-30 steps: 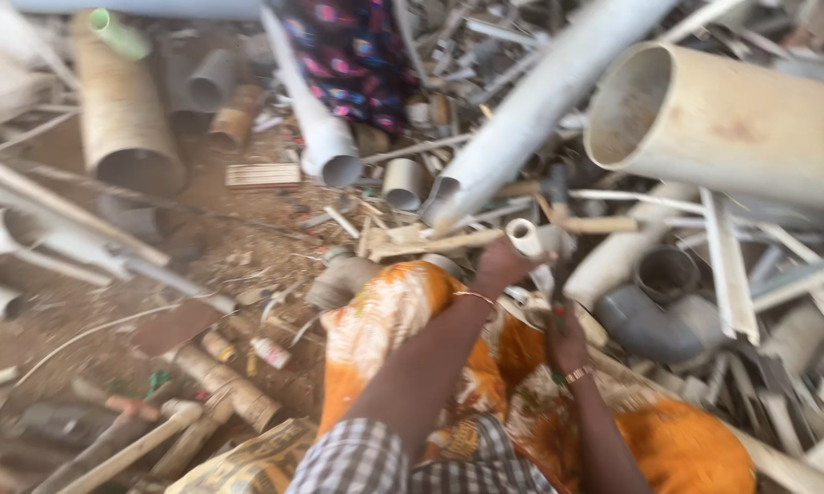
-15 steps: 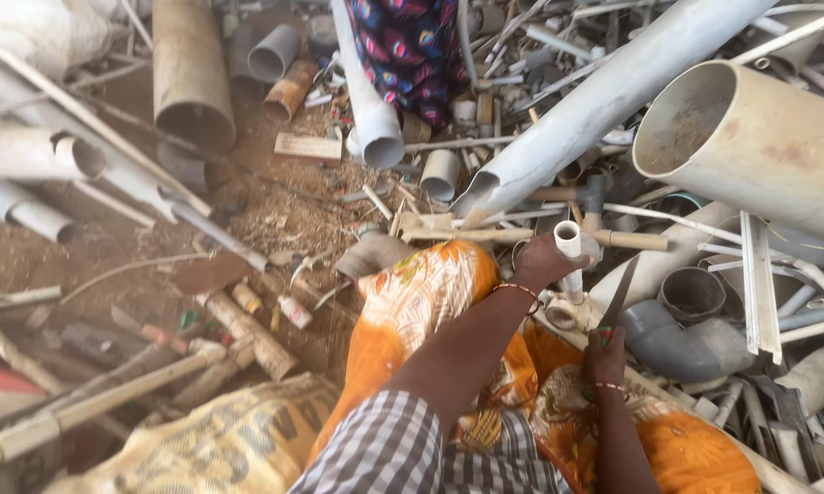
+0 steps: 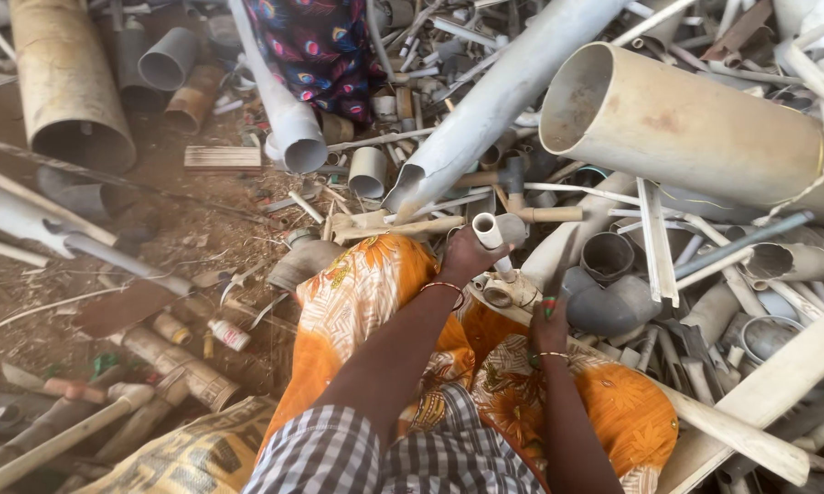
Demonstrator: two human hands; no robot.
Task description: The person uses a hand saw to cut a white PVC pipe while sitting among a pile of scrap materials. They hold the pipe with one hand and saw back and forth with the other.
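Note:
I sit with orange flowered cloth [image 3: 366,302] over my lap, in a heap of scrap plastic pipes. My left hand [image 3: 467,256] grips a short white pipe piece [image 3: 487,230], held upright. Its lower end meets a tan pipe fitting [image 3: 513,291] that rests on my lap. My right hand [image 3: 549,331] is just to the right of the fitting, with its fingers closed around a small tool whose red and green handle [image 3: 549,306] sticks out. I cannot make out the rest of the tool.
A wide beige pipe [image 3: 705,128] lies at the upper right and a long grey pipe [image 3: 503,91] slants down towards my hands. Grey elbows [image 3: 609,302] and thin strips crowd the right. A person in dark patterned cloth [image 3: 316,46] stands at the top. Bare dirt [image 3: 156,238] is on the left.
The view has shifted left and down. My left hand keeps the white pipe piece upright. The dark blade seen raised above my right hand earlier is out of sight now.

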